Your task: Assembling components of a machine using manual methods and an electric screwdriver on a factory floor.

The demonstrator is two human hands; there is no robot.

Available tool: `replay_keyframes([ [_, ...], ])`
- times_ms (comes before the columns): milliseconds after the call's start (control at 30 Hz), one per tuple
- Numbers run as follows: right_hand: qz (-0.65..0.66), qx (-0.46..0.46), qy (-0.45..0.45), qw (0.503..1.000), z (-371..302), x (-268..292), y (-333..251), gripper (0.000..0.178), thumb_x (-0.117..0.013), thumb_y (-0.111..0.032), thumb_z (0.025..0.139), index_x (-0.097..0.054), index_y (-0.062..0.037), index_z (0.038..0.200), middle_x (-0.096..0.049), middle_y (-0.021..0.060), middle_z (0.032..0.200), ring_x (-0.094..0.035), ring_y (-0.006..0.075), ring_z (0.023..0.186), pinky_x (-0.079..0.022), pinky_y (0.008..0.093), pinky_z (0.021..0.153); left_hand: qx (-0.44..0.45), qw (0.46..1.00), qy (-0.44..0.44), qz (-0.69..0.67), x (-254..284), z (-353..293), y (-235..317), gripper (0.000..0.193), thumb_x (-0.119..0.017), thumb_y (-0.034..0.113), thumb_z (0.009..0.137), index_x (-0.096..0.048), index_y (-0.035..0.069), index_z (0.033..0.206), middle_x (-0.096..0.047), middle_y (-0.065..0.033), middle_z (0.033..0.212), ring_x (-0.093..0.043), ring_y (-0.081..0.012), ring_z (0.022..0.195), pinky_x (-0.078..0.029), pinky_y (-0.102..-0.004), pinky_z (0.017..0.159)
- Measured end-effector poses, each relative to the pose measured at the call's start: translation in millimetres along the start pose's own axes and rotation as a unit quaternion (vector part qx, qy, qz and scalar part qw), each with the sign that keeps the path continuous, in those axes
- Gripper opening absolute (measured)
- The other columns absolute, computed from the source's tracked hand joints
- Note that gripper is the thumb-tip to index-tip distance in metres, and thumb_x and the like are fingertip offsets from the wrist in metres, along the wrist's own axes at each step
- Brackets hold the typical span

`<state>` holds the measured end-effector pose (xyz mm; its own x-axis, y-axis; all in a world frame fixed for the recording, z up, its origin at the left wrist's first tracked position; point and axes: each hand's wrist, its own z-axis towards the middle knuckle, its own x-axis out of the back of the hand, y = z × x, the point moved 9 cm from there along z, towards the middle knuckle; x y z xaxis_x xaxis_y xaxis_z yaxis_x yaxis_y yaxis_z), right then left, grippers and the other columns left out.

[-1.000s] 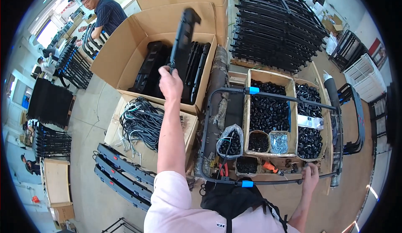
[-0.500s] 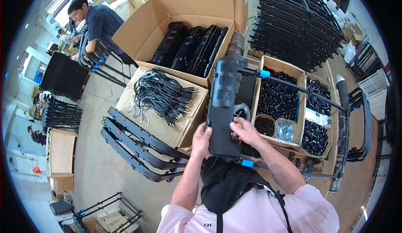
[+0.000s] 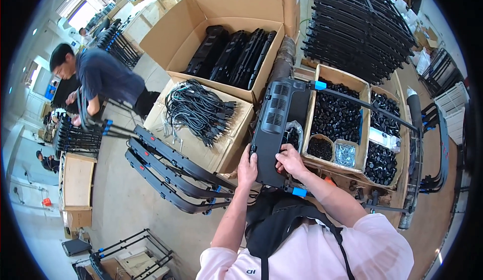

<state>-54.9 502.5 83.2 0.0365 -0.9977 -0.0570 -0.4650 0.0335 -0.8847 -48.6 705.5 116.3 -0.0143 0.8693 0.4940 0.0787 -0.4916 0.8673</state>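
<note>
A long black plastic cover (image 3: 271, 148) with vent slots at its far end lies lengthwise in front of me. Its ends meet black tubes with blue sleeves (image 3: 320, 85), parts of a frame reaching to the right. My left hand (image 3: 247, 168) grips the cover's left edge, thumb on top. On the right edge, my right hand (image 3: 290, 160) is closed with its fingertips at the rim; whether a small part is pinched there is hidden. Beside the cover sits a clear plastic bag (image 3: 297, 128) of small dark parts.
Wooden trays (image 3: 366, 129) of black knobs and screws stand to the right. On the left are a bundle of black power cords (image 3: 198, 111), a carton (image 3: 176, 41) of black covers and curved black frames (image 3: 171, 174). A co-worker (image 3: 103, 78) bends over frames farther left.
The cover's far end has settled lower, and its vents show sharply now. Both hands stay at its near end. The co-worker has moved left and nearer, carrying a frame along.
</note>
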Motion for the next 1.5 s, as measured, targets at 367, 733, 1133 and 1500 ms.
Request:
replay_keyframes([
  [367, -0.069, -0.018, 0.010, 0.997, -7.6, 30.3, -6.4, 0.052, -0.068, -0.024, 0.101, -0.047, 0.0004, 0.143, -0.069, 0.0090, 0.095, -0.066, 0.0132, 0.069, -0.053, 0.0291, 0.056, -0.023, 1.000, 0.008, -0.013, 7.9, 0.3, 7.7, 0.053, -0.053, 0.019, 0.109, -0.042, -0.002, 0.157, -0.056, -0.0259, 0.149, -0.052, -0.0377, 0.142, -0.039, -0.0414, 0.119],
  [733, 0.003, -0.217, -0.100, 0.971, -227.0, 134.7, 99.6, 0.024, -0.070, -0.022, 0.098, -0.076, -0.0008, 0.107, -0.072, 0.0045, 0.083, -0.059, 0.0077, 0.059, -0.047, 0.0239, 0.055, 0.018, 0.896, -0.436, -0.082, -118.5, -171.3, 33.4, 0.016, -0.065, 0.016, 0.102, -0.072, 0.002, 0.109, -0.070, -0.0162, 0.105, -0.068, -0.0336, 0.099, -0.053, -0.0435, 0.089],
  [1133, 0.282, -0.226, 0.229, 0.904, -193.9, 191.7, 290.7, 0.026, -0.072, -0.029, 0.098, -0.072, -0.0027, 0.096, -0.071, 0.0056, 0.083, -0.059, 0.0108, 0.055, -0.042, 0.0252, 0.044, -0.193, 0.907, -0.201, 0.315, -285.0, -71.1, -8.5, 0.041, -0.069, 0.024, 0.094, -0.066, 0.000, 0.127, -0.061, -0.0241, 0.129, -0.057, -0.0439, 0.119, -0.048, -0.0543, 0.102],
  [1500, 0.411, -0.210, 0.327, 0.825, -144.2, 208.5, 297.5, 0.034, -0.062, -0.023, 0.106, -0.063, 0.0034, 0.127, -0.071, 0.0147, 0.108, -0.071, 0.0228, 0.087, -0.057, 0.0338, 0.068, -0.142, 0.844, -0.346, 0.384, -314.7, -86.2, -29.1, 0.066, -0.083, 0.025, 0.082, -0.056, 0.002, 0.138, -0.051, -0.0273, 0.138, -0.052, -0.0465, 0.127, -0.050, -0.0536, 0.104],
])
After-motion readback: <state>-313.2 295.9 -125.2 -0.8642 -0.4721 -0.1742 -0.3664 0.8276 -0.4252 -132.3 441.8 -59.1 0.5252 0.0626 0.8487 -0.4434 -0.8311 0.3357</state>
